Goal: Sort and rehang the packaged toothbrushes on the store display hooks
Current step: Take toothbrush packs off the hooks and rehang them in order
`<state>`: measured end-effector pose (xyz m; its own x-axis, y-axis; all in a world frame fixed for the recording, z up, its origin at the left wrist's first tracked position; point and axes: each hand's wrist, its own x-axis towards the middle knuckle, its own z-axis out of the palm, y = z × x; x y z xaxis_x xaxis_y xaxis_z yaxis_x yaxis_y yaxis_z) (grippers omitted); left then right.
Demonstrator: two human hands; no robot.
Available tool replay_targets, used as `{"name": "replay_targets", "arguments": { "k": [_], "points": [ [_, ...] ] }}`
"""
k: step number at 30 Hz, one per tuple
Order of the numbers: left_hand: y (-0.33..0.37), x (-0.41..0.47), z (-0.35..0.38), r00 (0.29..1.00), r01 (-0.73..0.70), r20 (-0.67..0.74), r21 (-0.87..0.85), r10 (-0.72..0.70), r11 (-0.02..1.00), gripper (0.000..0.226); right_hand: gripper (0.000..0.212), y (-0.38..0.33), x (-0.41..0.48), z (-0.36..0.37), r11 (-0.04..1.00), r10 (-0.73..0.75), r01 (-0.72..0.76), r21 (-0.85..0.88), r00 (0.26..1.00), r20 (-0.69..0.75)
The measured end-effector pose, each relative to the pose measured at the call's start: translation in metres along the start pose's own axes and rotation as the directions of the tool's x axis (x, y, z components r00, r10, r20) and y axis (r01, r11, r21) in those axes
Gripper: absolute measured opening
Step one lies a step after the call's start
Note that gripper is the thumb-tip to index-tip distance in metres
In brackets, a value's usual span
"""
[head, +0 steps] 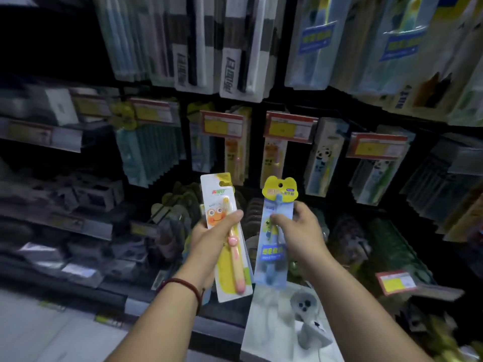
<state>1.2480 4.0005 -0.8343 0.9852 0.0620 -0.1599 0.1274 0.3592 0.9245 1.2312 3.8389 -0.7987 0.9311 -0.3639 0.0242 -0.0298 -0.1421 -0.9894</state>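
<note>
Head view: the left hand (pixel 209 235) gripped a yellow-and-white toothbrush pack (pixel 227 239), thumb across its front. The right hand (pixel 300 228) pinched a blue toothbrush pack (pixel 273 254) just beside it. Both packs stood upright before the display hooks' hanging packs (pixel 235 142).

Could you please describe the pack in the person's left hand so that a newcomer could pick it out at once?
In front of the dark display wall of hanging packs, two hands each hold up one toothbrush pack. The left hand grips the white-and-yellow pack, left of the blue pack in the right hand. Unlike the blue one, it shows an orange cartoon face and a pink brush.
</note>
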Motion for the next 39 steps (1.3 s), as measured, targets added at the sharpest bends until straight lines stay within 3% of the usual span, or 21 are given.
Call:
{"name": "replay_targets", "arguments": {
  "k": [3, 8, 15, 23, 32, 39],
  "points": [
    [0.011, 0.012, -0.013, 0.997, -0.065, -0.036, 0.020, 0.066, 0.998, 0.031, 0.017, -0.003, -0.003, 0.019, 0.997, -0.070, 0.070, -0.022, 0.998, 0.003],
    [0.036, 0.022, -0.040, 0.971, -0.175, -0.149, 0.092, 0.187, 0.980, 0.059, 0.021, 0.001, -0.007, 0.055, 0.987, -0.145, 0.145, -0.073, 0.989, -0.001],
    [0.058, 0.023, -0.065, 0.933, -0.262, -0.224, 0.110, 0.280, 0.959, 0.051, 0.019, -0.043, 0.020, 0.115, 0.945, -0.281, 0.288, -0.156, 0.958, 0.061],
    [0.070, 0.027, -0.079, 0.934, -0.266, -0.244, 0.020, 0.262, 0.964, 0.048, 0.025, -0.080, 0.037, 0.171, 0.876, -0.411, 0.447, -0.180, 0.888, 0.203],
    [0.072, 0.035, -0.085, 0.942, -0.240, -0.248, -0.035, 0.224, 0.970, 0.049, 0.027, -0.085, 0.030, 0.194, 0.815, -0.517, 0.537, -0.215, 0.843, 0.147],
    [0.073, 0.036, -0.088, 0.944, -0.229, -0.259, -0.067, 0.205, 0.971, 0.053, 0.033, -0.073, 0.025, 0.192, 0.836, -0.525, 0.536, -0.116, 0.843, 0.116]
  ]
}}
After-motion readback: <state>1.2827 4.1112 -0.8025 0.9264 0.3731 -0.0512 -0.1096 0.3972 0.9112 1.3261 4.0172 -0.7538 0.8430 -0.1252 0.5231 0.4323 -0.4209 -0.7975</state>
